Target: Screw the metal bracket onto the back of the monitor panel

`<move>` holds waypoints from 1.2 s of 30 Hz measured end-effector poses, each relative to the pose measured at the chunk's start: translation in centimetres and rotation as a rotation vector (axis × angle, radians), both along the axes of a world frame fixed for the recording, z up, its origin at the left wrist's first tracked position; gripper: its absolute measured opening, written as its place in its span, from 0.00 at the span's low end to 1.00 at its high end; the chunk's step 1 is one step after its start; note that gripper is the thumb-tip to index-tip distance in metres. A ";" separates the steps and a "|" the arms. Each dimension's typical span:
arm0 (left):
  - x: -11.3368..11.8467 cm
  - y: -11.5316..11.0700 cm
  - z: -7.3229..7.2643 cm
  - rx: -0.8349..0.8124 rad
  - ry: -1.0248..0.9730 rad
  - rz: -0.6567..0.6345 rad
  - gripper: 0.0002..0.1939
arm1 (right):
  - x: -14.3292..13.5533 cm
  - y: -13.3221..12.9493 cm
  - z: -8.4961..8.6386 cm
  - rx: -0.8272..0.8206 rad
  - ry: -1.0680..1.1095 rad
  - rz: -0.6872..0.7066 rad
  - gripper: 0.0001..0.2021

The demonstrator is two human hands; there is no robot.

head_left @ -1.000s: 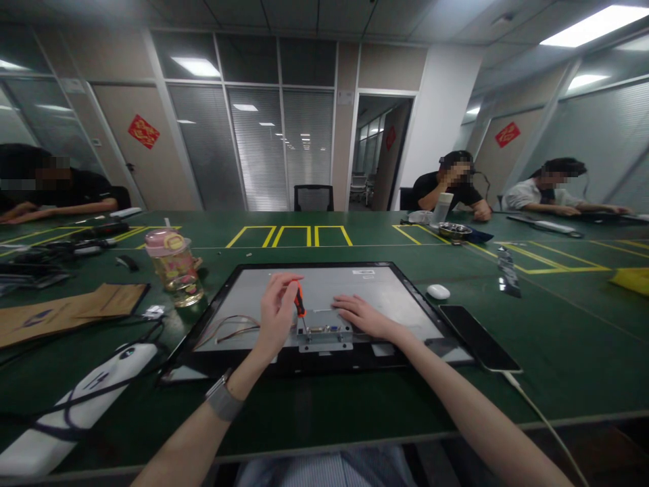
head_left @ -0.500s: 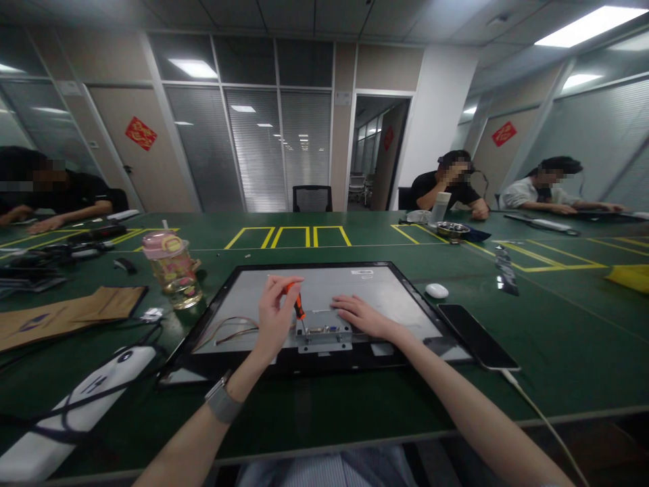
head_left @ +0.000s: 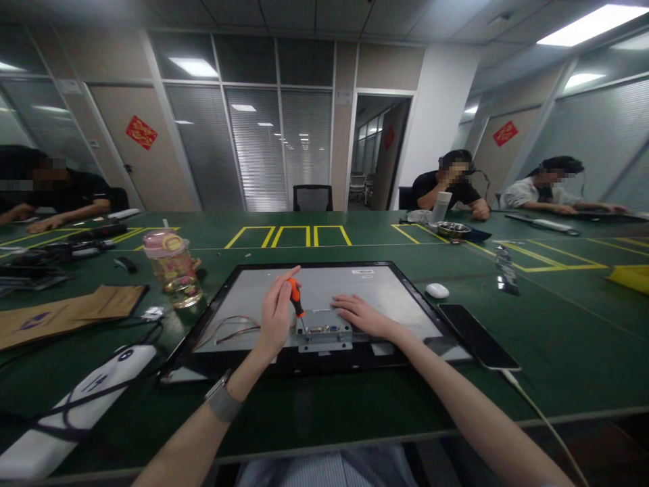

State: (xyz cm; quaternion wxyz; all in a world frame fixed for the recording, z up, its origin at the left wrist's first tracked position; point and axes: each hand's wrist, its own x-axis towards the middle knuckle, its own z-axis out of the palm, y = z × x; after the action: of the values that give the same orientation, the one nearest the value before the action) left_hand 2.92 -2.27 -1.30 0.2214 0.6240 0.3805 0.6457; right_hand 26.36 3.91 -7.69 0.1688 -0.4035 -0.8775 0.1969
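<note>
A screwdriver [head_left: 295, 292] with an orange and black handle stands slightly tilted, its shaft reaching down to the left part of a metal bracket with connector ports [head_left: 324, 331]. My left hand [head_left: 276, 308] is closed on its handle, fingers stretched along it. Lying flat with fingers extended, my right hand [head_left: 362, 314] rests at the bracket's right side on the grey back of a display panel [head_left: 309, 284]. The panel has a black frame and lies on the green table. Thin wires [head_left: 233, 325] run over the panel left of my left hand.
A pink-lidded cup [head_left: 172, 267], a brown paper bag [head_left: 96, 308] and a white device [head_left: 86, 399] with black cable lie to the left. Right of the panel are a phone [head_left: 476, 335] on a cable and a white case [head_left: 437, 291]. Several people sit across the table.
The fingers of my left hand have shifted on the screwdriver handle, straightening upward and showing more of the orange handle. My right hand has stayed in place.
</note>
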 end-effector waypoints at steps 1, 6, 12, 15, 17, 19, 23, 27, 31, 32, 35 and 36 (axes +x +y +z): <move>0.0 0.0 -0.1 -0.012 -0.026 -0.018 0.19 | 0.0 0.0 0.0 -0.003 0.000 -0.002 0.24; 0.1 0.2 -0.5 -0.036 -0.096 -0.079 0.18 | -0.1 -0.1 0.1 -0.007 0.008 -0.008 0.24; 0.2 0.1 -0.2 -0.001 -0.095 -0.106 0.16 | -0.1 -0.2 0.1 -0.008 0.008 -0.009 0.24; 0.3 0.0 -0.2 -0.019 -0.103 -0.143 0.15 | -0.1 -0.2 0.1 -0.013 0.022 -0.017 0.24; 0.2 0.0 -0.4 -0.018 -0.092 -0.141 0.14 | -0.1 -0.2 0.1 -0.013 0.028 -0.019 0.24; 0.2 0.2 -0.6 0.003 -0.077 -0.104 0.13 | -0.1 -0.2 0.1 -0.011 0.025 -0.016 0.24; 0.1 0.5 -0.9 0.068 -0.044 0.019 0.12 | 0.0 -0.1 -0.1 -0.003 0.016 -0.012 0.24; 0.0 0.4 -0.7 0.090 -0.030 0.079 0.12 | 0.0 0.0 -0.2 -0.005 0.018 -0.007 0.24; -0.2 0.1 -0.4 0.077 -0.019 0.081 0.17 | 0.0 0.1 -0.3 -0.001 0.012 -0.005 0.23; -0.2 0.1 -0.4 0.066 -0.018 0.066 0.17 | 0.0 0.1 -0.3 0.000 0.013 -0.006 0.23; -0.2 0.1 -0.4 0.037 -0.005 0.048 0.16 | 0.1 0.1 -0.3 -0.002 0.019 -0.006 0.24; -0.2 0.1 -0.4 0.042 0.005 0.054 0.15 | 0.1 0.1 -0.2 -0.004 0.020 -0.004 0.24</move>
State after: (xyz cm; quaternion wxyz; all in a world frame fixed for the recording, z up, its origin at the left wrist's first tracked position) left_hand 2.75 -2.13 -1.71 0.1897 0.6198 0.3839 0.6576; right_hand 26.42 4.03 -7.94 0.1771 -0.4037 -0.8745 0.2021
